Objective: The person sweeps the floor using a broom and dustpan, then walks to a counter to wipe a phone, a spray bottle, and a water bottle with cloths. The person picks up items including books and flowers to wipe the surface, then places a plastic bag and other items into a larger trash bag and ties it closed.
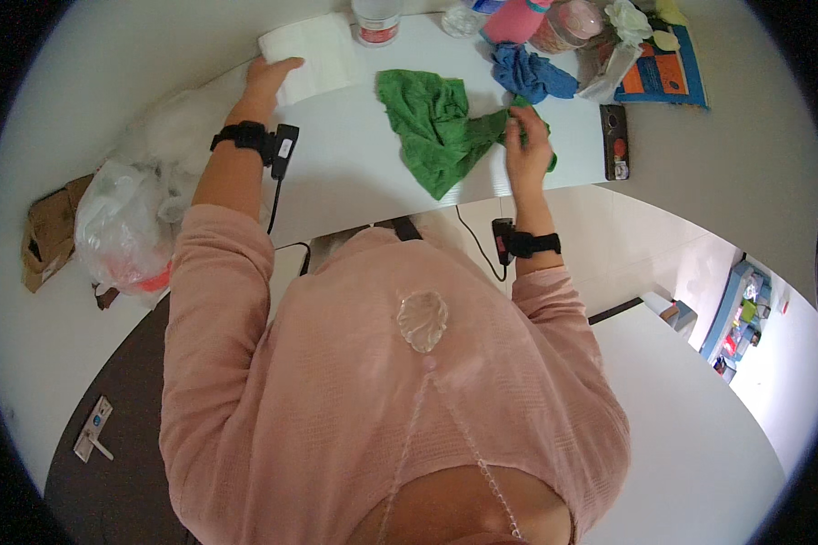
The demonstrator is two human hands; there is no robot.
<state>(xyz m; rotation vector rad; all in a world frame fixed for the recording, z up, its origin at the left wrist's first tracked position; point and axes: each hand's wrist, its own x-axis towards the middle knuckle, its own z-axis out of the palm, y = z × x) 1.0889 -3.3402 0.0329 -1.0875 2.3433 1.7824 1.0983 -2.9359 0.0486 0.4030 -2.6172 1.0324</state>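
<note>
A crumpled green cloth (436, 129) lies spread on the white table (354, 157). My right hand (528, 139) grips its narrow, bunched right end, the fingers partly hidden in the folds. At the upper left, my left hand (269, 78) rests at the left edge of a folded white cloth (320, 54), thumb on top and the other fingers mostly hidden; whether it pinches the cloth cannot be told. A crumpled blue cloth (532, 73) lies just above my right hand.
Along the table's far side stand a clear container with a red label (377, 24), a pink item (514, 20), a lidded clear jar (566, 27) and a white artificial flower (628, 22). A dark narrow box (614, 142) sits at the right edge. Plastic bags (123, 218) are at left.
</note>
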